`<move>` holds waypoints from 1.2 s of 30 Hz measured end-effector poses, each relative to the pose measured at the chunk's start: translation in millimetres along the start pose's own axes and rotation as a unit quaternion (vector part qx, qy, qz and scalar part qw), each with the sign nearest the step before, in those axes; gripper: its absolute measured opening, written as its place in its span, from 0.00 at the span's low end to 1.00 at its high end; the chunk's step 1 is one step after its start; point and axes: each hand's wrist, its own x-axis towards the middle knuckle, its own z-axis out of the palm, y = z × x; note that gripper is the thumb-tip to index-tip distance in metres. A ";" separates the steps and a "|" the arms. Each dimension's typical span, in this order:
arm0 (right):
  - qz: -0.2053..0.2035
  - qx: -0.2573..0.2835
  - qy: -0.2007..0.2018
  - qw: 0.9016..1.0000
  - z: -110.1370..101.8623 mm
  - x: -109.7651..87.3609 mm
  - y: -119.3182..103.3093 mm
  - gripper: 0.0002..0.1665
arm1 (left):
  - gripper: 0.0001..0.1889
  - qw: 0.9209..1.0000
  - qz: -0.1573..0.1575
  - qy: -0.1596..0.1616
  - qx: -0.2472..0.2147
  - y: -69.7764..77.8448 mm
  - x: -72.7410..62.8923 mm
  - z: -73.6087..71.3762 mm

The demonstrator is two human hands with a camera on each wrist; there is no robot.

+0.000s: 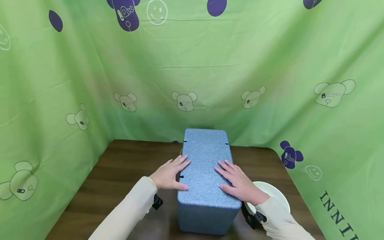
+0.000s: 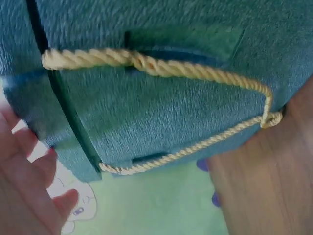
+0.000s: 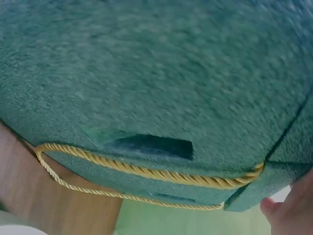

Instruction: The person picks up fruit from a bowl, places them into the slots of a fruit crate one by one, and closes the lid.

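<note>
A long blue foam box [image 1: 207,218] stands on the wooden table with its lid [image 1: 207,143] in place. My left hand [image 1: 171,174] rests at the lid's left edge, fingers spread and thumb toward me. On the right side of the lid lies my right hand [image 1: 241,183], its fingers extended over the top. In the left wrist view a twisted yellow rope [image 2: 195,69] loops along the box's side below the lid seam. Another yellow rope [image 3: 171,176] hangs along the opposite side in the right wrist view, near a recessed slot. Both wrist views show only part of each hand.
A white round dish [image 1: 280,196] sits right of the box, partly hidden under my right forearm. The brown wooden table [image 1: 120,166] reaches back to a green printed curtain [image 1: 210,53], which encloses the left, back and right sides.
</note>
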 end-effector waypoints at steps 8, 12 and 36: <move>0.068 -0.005 -0.063 0.996 -15.6 29.9 23.0 0.34 | 0.41 0.998 -0.065 0.012 0.025 -8.7 27.7 -12.8; 0.124 0.015 -0.075 0.989 -17.2 40.2 33.9 0.37 | 0.40 0.997 -0.078 -0.004 0.003 -5.2 41.9 -11.5; 0.167 -0.053 -0.061 0.983 -14.5 64.4 44.6 0.43 | 0.37 0.993 -0.102 0.030 0.051 -10.6 64.2 -16.4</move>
